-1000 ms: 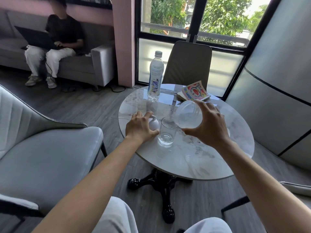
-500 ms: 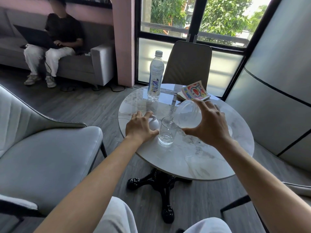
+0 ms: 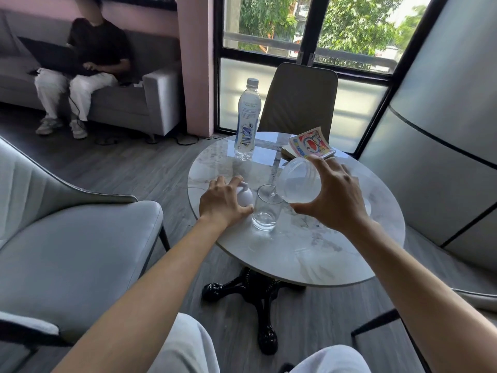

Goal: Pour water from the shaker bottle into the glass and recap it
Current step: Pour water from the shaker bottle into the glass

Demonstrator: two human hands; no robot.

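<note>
The right hand (image 3: 338, 195) grips the translucent shaker bottle (image 3: 300, 181) around its body, fingers wrapped on the far side and thumb on the near side, with the bottle tipped so its base faces the camera and its mouth points down toward the glass (image 3: 266, 208). Compared with a second ago, the bottle is tilted a little further and its mouth sits closer over the glass rim, at the centre of the frame. A thin thread of water seems to run from the mouth into the glass (it is faint against the marble, so I say this with some caution), and only a shallow pool shows at the bottom of the glass. I judge the pour has only just begun, or the bottle holds little water.

The left hand (image 3: 224, 204) has not shifted: it lies palm down on the desk (image 3: 309, 254), just left of the glass, its fingers curled loosely over the white cap (image 3: 245, 196), which rests on the desk surface. Whether it actually pinches the cap or merely covers it, I cannot tell.

With the cap kept at hand beside the glass, recapping should be a short move once the bottle comes upright. Farther back, in the upper middle of the frame, a sealed water bottle (image 3: 247, 119) and a comic book (image 3: 312, 144) stand well apart from the pour.
</note>
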